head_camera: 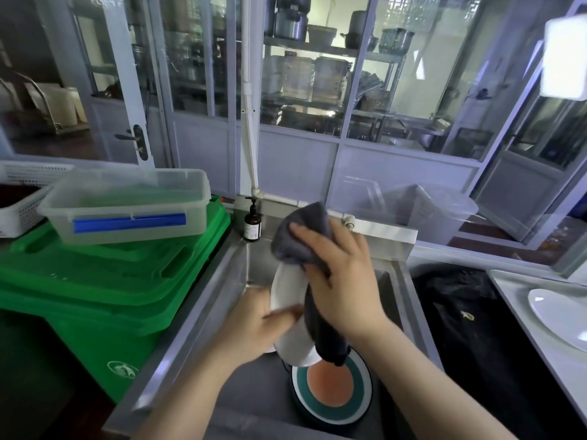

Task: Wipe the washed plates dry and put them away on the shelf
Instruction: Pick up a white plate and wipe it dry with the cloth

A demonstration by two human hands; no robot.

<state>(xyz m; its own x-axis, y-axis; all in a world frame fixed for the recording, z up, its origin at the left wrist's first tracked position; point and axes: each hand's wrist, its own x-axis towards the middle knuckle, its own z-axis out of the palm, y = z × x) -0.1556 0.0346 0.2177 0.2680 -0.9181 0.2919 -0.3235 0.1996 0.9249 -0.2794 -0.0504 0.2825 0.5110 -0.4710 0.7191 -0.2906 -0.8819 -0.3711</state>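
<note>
A white plate point(290, 312) is held on edge above the steel sink point(235, 274). It is gripped at its left rim by the left hand point(257, 325), with the thumb curled over the front face. A grey cloth point(301, 236) is pressed over the upper edge of the plate by the right hand point(343, 277), whose fingers are curled around the cloth. Inside the sink, under the held plate, a plate with teal ring and orange centre point(332, 389) is lying. To the right of the sink another white plate point(556, 312) is resting on the table point(514, 300). To the left of the sink a green bin point(95, 296) is standing.

White plate point(287, 300) held on edge above sink, grey cloth point(301, 236) draped over its top
</note>
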